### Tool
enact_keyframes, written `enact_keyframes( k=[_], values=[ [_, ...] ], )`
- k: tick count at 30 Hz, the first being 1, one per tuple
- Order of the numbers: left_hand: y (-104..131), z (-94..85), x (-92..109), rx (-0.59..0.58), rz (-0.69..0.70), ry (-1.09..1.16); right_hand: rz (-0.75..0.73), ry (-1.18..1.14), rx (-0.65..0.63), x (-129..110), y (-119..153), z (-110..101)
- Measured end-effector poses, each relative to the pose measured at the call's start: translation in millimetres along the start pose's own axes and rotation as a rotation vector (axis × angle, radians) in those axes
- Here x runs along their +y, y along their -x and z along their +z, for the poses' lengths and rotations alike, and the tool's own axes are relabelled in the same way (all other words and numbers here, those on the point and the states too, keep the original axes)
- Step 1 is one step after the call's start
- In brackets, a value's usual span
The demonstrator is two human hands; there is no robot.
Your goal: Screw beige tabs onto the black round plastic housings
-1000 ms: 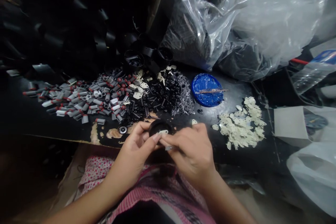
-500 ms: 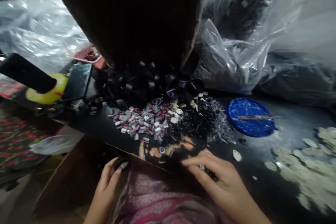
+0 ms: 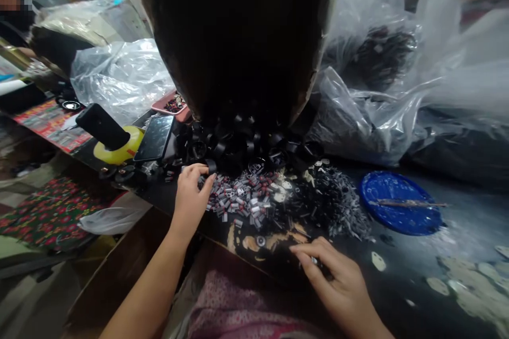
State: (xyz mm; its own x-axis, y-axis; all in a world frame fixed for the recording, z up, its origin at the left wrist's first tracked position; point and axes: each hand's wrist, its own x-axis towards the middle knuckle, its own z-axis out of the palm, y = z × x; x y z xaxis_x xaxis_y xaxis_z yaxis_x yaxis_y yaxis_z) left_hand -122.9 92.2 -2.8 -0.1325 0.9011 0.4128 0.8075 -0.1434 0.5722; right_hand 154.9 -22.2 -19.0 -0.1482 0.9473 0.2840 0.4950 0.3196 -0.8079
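My left hand (image 3: 193, 193) reaches over the near side of the pile of black ring-shaped plastic parts (image 3: 233, 143), its thumb and fingers closed around one black ring-shaped part (image 3: 210, 166). Just right of it lies a heap of small grey cylinders with red bands (image 3: 242, 196). My right hand (image 3: 332, 270) hovers low over the table's front, fingers curled around a thin dark object with a shiny bit (image 3: 315, 261); its kind is mostly hidden in the palm. Near these fingertips a small round grey piece (image 3: 261, 241) rests on the worn tabletop.
Behind the pile a dark open sack (image 3: 238, 37) stands tall. Dark and grey slivers (image 3: 338, 201) and a blue lid (image 3: 401, 204) with a stick lie to the right, beside pale flat pieces (image 3: 473, 280). A phone (image 3: 154, 137) and yellow tape roll (image 3: 119, 145) sit left; plastic bags (image 3: 366, 111) bulge behind.
My left hand has moved from above the box by my lap, where it held a black round part, up to the black pile. The right hand stays nearly still; the view has shifted up and left.
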Motion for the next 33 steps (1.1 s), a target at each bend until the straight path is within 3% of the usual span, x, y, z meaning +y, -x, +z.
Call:
enact_keyframes(
  k=[5,8,11,14,15,17,21,23,26,29,33],
  values=[
    [28,-3.4,6,0.13,0.14,0.007,0.054,-0.057,-0.005,-4,-4,2],
    [42,-1.8,9,0.149,0.23,0.04,0.129,-0.12,-0.034,-17,-13,1],
    [62,2.3,21,0.062,0.34,0.1,0.248,-0.182,-0.118,-36,-26,0],
    [89,4.6,42,-0.13,0.485,0.227,0.404,-0.219,-0.203,-47,-35,0],
    [98,4.6,49,-0.188,0.475,0.303,0.425,-0.218,-0.209,-49,-37,0],
    [113,4.1,62,-0.293,0.267,0.51,0.435,-0.199,-0.196,-48,-37,2],
    [120,4.1,76,-0.516,-0.463,0.862,0.421,-0.149,-0.214,-44,-34,4],
    [117,4.5,76,-0.563,-0.688,0.986,0.389,-0.113,-0.266,-43,-38,5],
    [109,4.9,72,-0.439,-0.841,1.162,0.236,0.081,-0.255,-42,-55,11],
    [103,5.8,71,-0.27,-0.899,1.26,0.052,0.439,-0.256,-37,-80,23],
    [97,7.4,73,-0.221,-0.94,1.317,-0.02,0.661,-0.32,-31,-97,32]
  ],
)
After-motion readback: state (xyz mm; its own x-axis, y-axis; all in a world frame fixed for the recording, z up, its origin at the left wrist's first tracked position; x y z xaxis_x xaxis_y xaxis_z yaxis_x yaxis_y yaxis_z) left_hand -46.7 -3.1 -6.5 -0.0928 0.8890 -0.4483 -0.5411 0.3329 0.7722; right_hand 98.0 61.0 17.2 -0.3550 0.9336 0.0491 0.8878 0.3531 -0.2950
